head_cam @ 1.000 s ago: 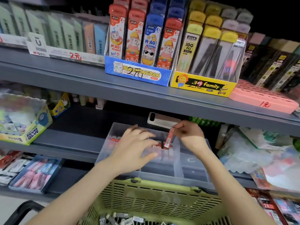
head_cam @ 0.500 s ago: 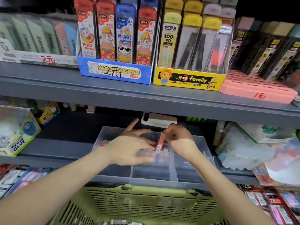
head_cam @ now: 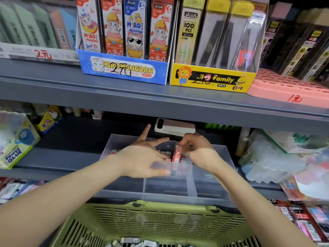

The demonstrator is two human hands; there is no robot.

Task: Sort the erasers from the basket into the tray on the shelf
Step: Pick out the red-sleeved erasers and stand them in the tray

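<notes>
**Standing a red eraser in the tray's back row**

Nearest me, the green basket sits just below the shelf, with loose erasers in its bottom. Just beyond it, the clear tray rests on the shelf. My left grip is spread wide and holds nothing, with its thumb along a divider, I think to steady the row already standing there. My right grip pinches a red eraser by its top and holds it upright, so it can go in on end beside its neighbours in a rear compartment. A phone lies behind the tray
</notes>
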